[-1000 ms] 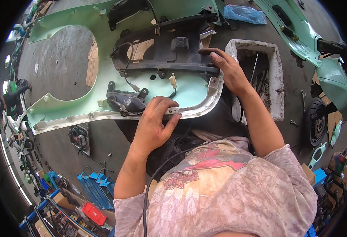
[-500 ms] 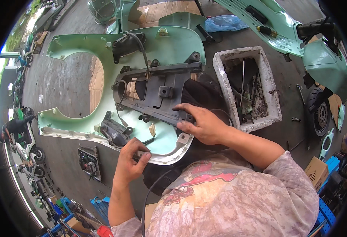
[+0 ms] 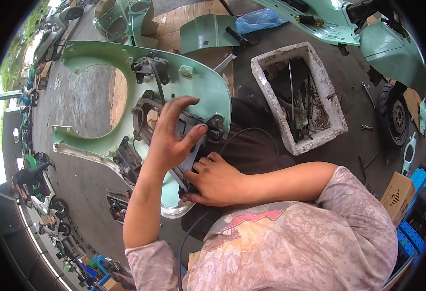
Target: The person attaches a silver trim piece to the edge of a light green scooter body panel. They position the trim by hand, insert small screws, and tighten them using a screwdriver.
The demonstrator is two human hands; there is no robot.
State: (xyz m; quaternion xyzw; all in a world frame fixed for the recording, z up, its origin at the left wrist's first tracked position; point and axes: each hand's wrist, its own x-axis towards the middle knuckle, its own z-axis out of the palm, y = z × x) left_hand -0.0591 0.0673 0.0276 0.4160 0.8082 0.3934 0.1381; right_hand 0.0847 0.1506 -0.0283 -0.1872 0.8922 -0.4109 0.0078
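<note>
A mint-green scooter body panel [image 3: 200, 89] lies across my lap with its inner side up. A black plastic bracket [image 3: 147, 103] with cut-outs sits on it, partly hidden under my hands. Over the bracket's middle is my left hand [image 3: 171, 138], thumb and fingers spread apart. My right hand [image 3: 216, 180] closes round the bracket's near end, fingertips on its edge. Black lamp-like units, one far [image 3: 150, 68] and one near [image 3: 128, 160], are fixed to the panel. A black cable runs from the far unit down under my left hand.
Right of the panel stands a worn white foam box [image 3: 341, 128] holding long metal tools. A loose green panel [image 3: 210, 33] and a blue plastic bag [image 3: 259, 22] lie beyond. A partly stripped scooter with a wheel [image 3: 395, 114] is at the right, a cardboard box [image 3: 397, 196] nearer.
My left hand has risen from the panel's near edge onto the bracket's middle. My right hand has moved nearer and left, and the bracket has turned on the panel, its near end swinging toward me.
</note>
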